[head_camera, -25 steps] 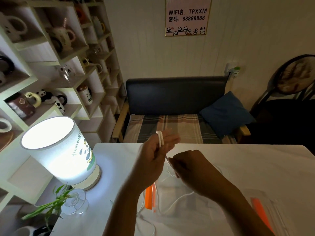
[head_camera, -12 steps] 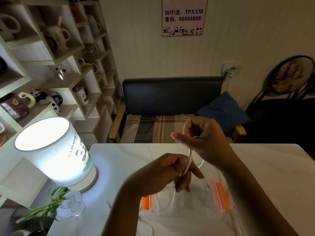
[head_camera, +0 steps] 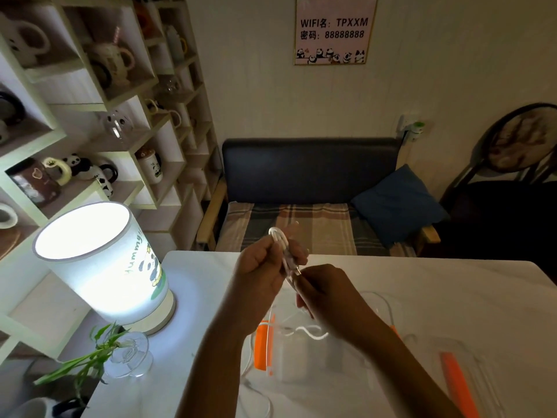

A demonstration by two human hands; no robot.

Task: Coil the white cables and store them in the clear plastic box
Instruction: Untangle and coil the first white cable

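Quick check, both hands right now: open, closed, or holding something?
Left hand: closed, holding the folded white cable above the table.
Right hand: closed, its fingers pinch the same cable's loose end.

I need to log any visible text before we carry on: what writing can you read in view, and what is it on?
"WIFI名: TPXXM" on the framed wall sign, top line.
"密码: 88888888" on the same sign, second line.
"Yummy" on the lit lamp shade, running up its side; any further letters are unclear.
Markings on the shelf mugs: too small to read.
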